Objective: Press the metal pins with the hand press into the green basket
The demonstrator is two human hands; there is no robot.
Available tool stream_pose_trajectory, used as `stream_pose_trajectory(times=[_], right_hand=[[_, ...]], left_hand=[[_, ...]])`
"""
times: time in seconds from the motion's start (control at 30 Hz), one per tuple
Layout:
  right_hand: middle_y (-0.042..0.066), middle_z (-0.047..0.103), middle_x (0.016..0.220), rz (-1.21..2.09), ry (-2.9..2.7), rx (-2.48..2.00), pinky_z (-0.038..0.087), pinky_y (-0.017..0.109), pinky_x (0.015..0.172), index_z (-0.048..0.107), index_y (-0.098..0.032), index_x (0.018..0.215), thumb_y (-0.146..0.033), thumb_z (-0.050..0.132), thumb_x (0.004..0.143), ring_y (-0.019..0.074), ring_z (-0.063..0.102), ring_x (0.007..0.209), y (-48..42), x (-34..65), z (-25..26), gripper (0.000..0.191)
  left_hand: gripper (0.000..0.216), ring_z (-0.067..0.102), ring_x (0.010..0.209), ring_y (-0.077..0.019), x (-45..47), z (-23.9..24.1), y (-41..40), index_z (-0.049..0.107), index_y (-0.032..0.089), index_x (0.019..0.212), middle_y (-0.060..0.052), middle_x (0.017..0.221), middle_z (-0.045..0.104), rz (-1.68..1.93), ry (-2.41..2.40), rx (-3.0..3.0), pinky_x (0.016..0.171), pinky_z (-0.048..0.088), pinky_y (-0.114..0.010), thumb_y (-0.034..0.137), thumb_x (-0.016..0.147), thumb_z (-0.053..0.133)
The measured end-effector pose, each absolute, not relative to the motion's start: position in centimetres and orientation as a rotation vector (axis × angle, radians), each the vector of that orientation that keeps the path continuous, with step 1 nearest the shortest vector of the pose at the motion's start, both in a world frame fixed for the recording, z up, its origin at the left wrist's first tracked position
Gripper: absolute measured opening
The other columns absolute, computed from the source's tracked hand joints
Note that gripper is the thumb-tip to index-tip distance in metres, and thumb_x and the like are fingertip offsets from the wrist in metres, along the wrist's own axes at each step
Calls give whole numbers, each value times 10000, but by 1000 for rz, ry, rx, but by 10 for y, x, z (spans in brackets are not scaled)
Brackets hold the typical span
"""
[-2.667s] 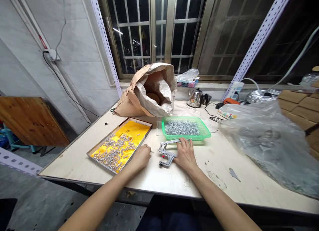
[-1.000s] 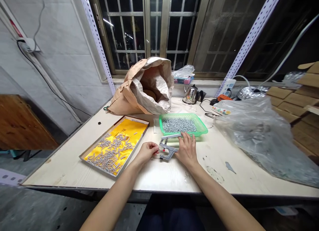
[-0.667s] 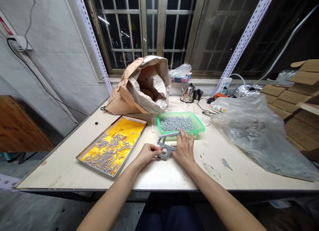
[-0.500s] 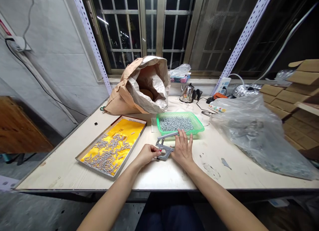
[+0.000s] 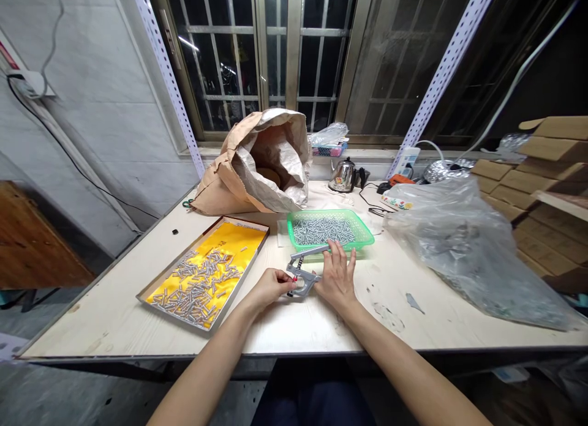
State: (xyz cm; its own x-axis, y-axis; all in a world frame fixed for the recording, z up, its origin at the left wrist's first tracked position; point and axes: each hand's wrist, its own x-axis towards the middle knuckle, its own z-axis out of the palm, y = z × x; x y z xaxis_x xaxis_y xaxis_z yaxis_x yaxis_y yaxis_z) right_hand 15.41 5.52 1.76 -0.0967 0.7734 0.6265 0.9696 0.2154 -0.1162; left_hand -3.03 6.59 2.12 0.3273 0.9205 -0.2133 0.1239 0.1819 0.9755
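A grey metal hand press (image 5: 301, 270) with a lever arm stands on the pale wooden table (image 5: 294, 328) in front of me. My left hand (image 5: 271, 287) is pinched at the jaws of the press, on something too small to make out. My right hand (image 5: 337, 276) rests on the press's lever and body, fingers spread flat. Left of the hands lies a shallow box lined with yellow cloth (image 5: 206, 272) holding several small silver metal pieces. Just behind the press sits a green plastic basket (image 5: 329, 230) full of similar silver pieces.
An open brown paper sack (image 5: 260, 166) stands at the back. A large clear plastic bag (image 5: 473, 248) covers the right side of the table. A small kettle (image 5: 340, 176), cables and a power strip lie near the window. Cardboard boxes (image 5: 528, 181) are stacked at the far right.
My left hand has moved from beside the yellow box to the jaws of the press and pinched there. My right hand has stayed on the press. The camera view shifted slightly.
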Motion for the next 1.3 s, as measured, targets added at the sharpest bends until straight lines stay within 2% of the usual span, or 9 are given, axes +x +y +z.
stream_pose_trajectory(times=[0.17, 0.43, 0.53, 0.67, 0.73, 0.83, 0.97, 1.17, 1.3], right_hand=[[188, 455, 1333, -443, -1893, -1578, 31, 555, 1103, 509, -113, 1120, -282, 547, 731, 297, 276, 1313, 57, 156, 18, 426], [175, 460, 1320, -440, -1889, -1573, 54, 547, 1106, 518, -120, 1094, -297, 564, 728, 300, 300, 1292, 57, 157, 19, 408], [159, 525, 1217, -454, -1892, -1546, 159, 521, 1082, 545, -138, 1021, -285, 560, 730, 298, 389, 1205, 58, 158, 19, 326], [132, 598, 989, -389, -1928, -1576, 392, 383, 878, 536, -117, 1052, -290, 561, 725, 260, 502, 960, 61, 161, 17, 370], [118, 617, 930, -327, -2018, -1677, 407, 335, 793, 555, -128, 1026, -271, 548, 729, 249, 523, 904, 62, 162, 14, 330], [82, 644, 789, -251, -2141, -1802, 387, 287, 678, 600, -170, 853, -233, 509, 758, 212, 568, 776, 62, 160, 8, 147], [51, 640, 659, -215, -2196, -1840, 336, 273, 590, 610, -186, 755, -249, 488, 789, 178, 566, 613, 59, 156, 3, 141], [101, 629, 881, -322, -2089, -1848, 353, 317, 719, 570, -163, 949, -328, 534, 769, 241, 545, 854, 60, 157, 13, 248], [127, 603, 949, -391, -2065, -1752, 354, 360, 815, 578, -158, 866, -338, 573, 731, 258, 497, 916, 60, 157, 17, 226]], left_hand=[[343, 369, 451, -60, -30, 30, 64, 608, 110, 586, 15, 487, 513, 758, 1098, 1248, 458, 248, -234, 378, 506, 806], [392, 291, 429, -44, -31, 32, 64, 612, 105, 595, 29, 467, 471, 735, 1097, 1243, 438, 178, -243, 422, 490, 816], [414, 270, 421, -37, -32, 29, 65, 614, 98, 598, 34, 458, 453, 731, 1104, 1236, 433, 157, -241, 443, 486, 812], [404, 314, 433, -37, -33, 33, 66, 650, 90, 723, 14, 537, 517, 745, 1058, 1160, 421, 179, -215, 404, 514, 794], [353, 386, 467, -47, -34, 37, 66, 659, 101, 762, -6, 597, 563, 814, 1053, 1064, 432, 224, -194, 367, 552, 755], [241, 462, 500, -69, -34, 42, 65, 656, 101, 669, -36, 594, 595, 860, 1086, 970, 464, 291, -189, 335, 612, 666], [262, 478, 497, -81, -35, 42, 62, 658, 87, 583, -70, 568, 618, 809, 1053, 1027, 489, 321, -203, 343, 633, 628], [320, 342, 402, -45, -36, 36, 63, 610, 100, 540, 12, 442, 497, 668, 1109, 1218, 427, 180, -210, 397, 553, 728], [294, 297, 394, -41, -30, 33, 64, 586, 120, 525, 46, 415, 441, 739, 1212, 1279, 422, 174, -217, 378, 555, 723]])
